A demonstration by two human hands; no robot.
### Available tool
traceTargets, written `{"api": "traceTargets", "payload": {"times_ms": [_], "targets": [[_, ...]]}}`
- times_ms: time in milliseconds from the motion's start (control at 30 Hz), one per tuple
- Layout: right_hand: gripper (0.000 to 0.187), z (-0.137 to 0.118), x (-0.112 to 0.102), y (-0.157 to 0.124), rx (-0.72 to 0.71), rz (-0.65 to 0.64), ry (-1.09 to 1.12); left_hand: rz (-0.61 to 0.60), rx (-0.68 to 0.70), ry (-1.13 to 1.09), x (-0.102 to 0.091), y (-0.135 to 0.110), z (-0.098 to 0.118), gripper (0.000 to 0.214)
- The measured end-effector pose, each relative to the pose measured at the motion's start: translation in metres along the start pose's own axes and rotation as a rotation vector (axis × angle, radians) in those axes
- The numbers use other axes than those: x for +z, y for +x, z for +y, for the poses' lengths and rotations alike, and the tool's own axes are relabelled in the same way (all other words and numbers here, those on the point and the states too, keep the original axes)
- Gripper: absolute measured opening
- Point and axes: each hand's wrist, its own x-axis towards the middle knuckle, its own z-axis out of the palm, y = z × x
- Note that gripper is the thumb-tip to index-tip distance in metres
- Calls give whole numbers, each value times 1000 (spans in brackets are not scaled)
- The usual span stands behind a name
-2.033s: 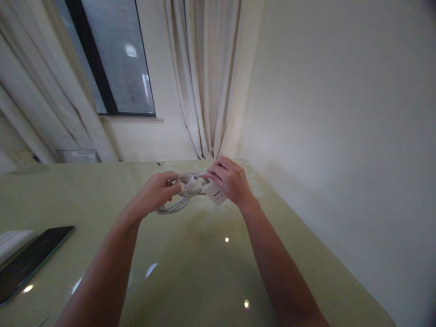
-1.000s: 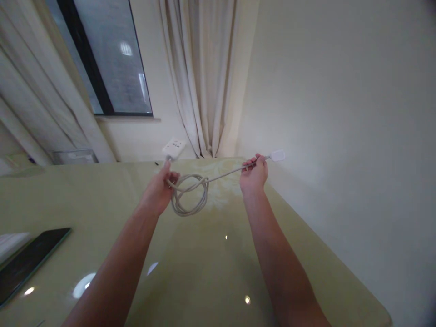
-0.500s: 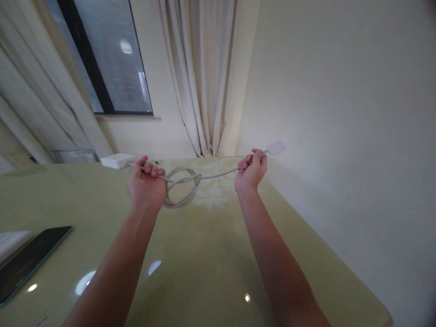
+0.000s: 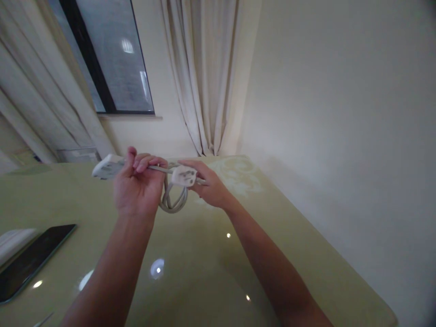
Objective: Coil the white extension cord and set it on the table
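My left hand (image 4: 137, 188) is curled round a white cable just behind a white socket block (image 4: 107, 166), which sticks out to the left of my fist. My right hand (image 4: 207, 184) has come in close beside it and pinches the white plug (image 4: 184, 175) at the cable's other end. Between and below the two hands the cable hangs in a loose loop (image 4: 173, 200) above the pale green glossy table (image 4: 204, 268). Both hands are held up off the table.
A dark phone or tablet (image 4: 30, 261) lies at the left edge, next to something white (image 4: 13, 243). A window (image 4: 112, 59) and cream curtains (image 4: 204, 77) stand behind the table's far edge. A bare wall (image 4: 340, 136) runs along the table's right side.
My hands pulled the coiled cable apart, socket block left and plug right. Now the right hand has swung back in with the plug to meet the left hand, and the loop has narrowed.
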Motion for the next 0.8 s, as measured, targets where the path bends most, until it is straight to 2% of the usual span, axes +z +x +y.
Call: {"api": "traceTargets", "payload": {"times_ms": [67, 167, 300, 433, 500, 567, 667, 800], "targets": [[45, 4, 2, 1, -59, 17, -127, -23, -37, 11, 1, -4, -4, 40], [33, 8, -4, 1, 6, 38, -263, -55, -21, 131, 0, -5, -6, 41], [28, 5, -10, -2, 13, 3, -468, -90, 191, 491, -4, -5, -8, 24], [15, 0, -5, -4, -28, 18, -682, -76, 424, 836, -7, -4, -10, 20], [12, -1, -2, -5, -79, 39, -643, -92, 471, 964, -11, -1, -8, 16], [14, -2, 0, -6, -129, 69, -507, -132, 515, 1072, -18, 4, -4, 13], [18, -4, 1, -4, -175, 90, -293, -183, 567, 1234, -29, 13, 3, 19], [28, -7, 0, 1, -100, 114, -75, -225, 511, 1407, -37, 19, 6, 28]]}}
